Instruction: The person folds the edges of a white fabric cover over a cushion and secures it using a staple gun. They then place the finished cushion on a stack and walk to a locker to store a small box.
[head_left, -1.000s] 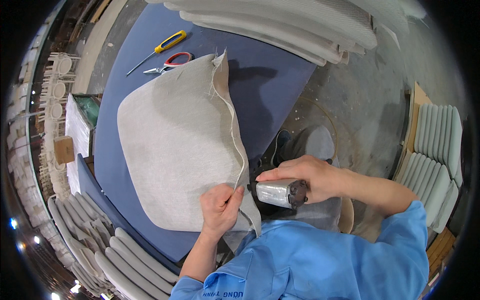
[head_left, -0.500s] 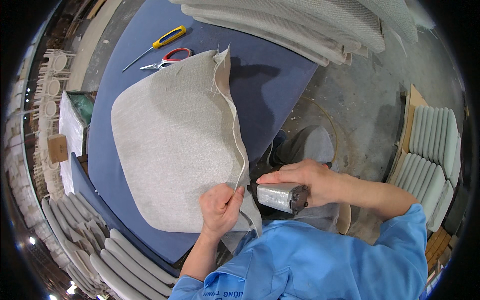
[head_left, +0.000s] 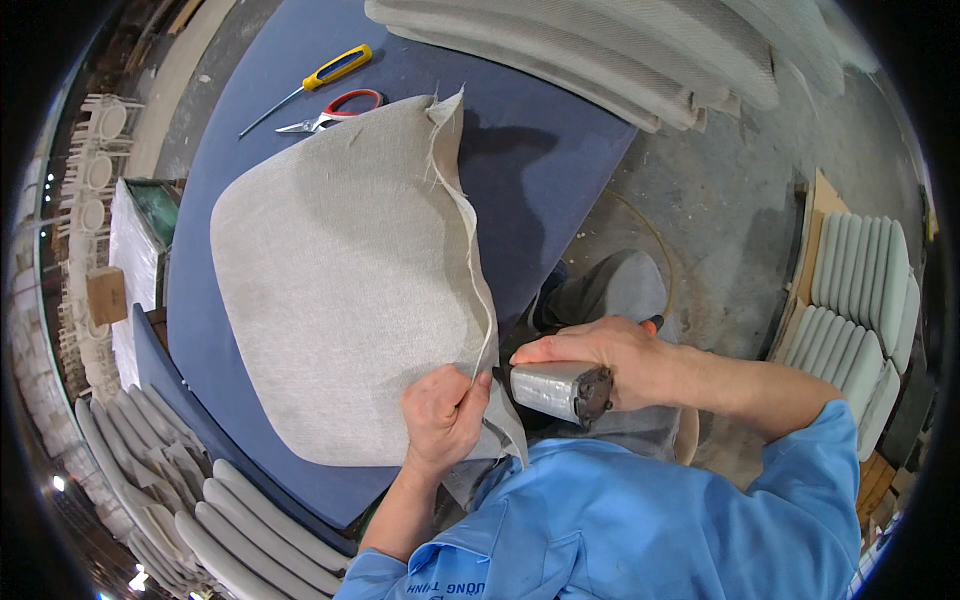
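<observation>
- Grey fabric cover [head_left: 350, 290] lies stretched over a seat pad on the blue table [head_left: 560, 170], filling the middle of the view; its loose frayed edge runs from 12 o'clock down toward the hands.
- Left hand [head_left: 443, 415], at 6 o'clock of the cover, is curled with thumb and fingers pinching the fabric's edge.
- Right hand [head_left: 600, 355], just at 3 o'clock of the left hand, is wrapped around a silver stapler gun [head_left: 560, 390], whose nose points at the pinched edge.
- Red-handled scissors [head_left: 335, 110] and a yellow-handled screwdriver [head_left: 310, 85] lie at 11 o'clock on the table.
- Stacked grey seat pads [head_left: 600, 50] sit at 1 o'clock, with more [head_left: 860, 300] at 3 o'clock.
</observation>
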